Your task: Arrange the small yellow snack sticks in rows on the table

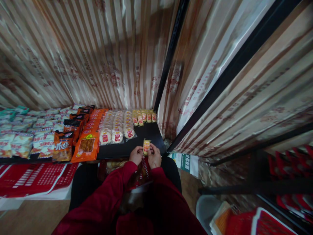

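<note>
A small yellow wrapped snack [146,148] with a red-and-white label is held upright between my two hands, just over the front edge of the black shelf [145,132]. My left hand [137,155] pinches it from the left side. From the right, my right hand [154,156] closes its thumb and fingers on the packet. Behind, at the shelf's back right corner, stand rows of similar yellow wrapped snacks [143,117]. To their left are rows of round white wrapped cakes [117,136] with red labels.
Farther left lie orange flat packets [86,140], orange-and-black bags [63,147] and several white snack bags [22,145]. Red baskets [36,176] sit below the shelf. A black post [171,55] rises at its right end, before striped sheeting [110,49]. Another rack [244,189] stands at right.
</note>
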Tool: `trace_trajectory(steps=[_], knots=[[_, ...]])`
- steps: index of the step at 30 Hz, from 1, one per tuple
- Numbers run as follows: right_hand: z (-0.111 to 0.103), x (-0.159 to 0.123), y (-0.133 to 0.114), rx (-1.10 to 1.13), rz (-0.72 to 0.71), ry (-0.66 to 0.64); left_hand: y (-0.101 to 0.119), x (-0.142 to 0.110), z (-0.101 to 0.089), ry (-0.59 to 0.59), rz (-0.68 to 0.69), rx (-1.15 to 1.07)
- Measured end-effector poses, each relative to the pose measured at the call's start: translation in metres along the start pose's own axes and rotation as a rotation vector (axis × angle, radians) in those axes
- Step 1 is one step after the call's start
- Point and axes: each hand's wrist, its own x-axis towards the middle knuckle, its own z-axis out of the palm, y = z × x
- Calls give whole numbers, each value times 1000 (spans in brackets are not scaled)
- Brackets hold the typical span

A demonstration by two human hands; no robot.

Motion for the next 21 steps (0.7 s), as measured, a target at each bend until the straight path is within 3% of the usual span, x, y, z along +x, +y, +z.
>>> trace_trajectory(steps=[8,21], knots=[[6,15,-8,-4,-31,88,9,24,12,54,-11,65],[16,43,-9,-30,-8,126,3,72,30,145,1,173]])
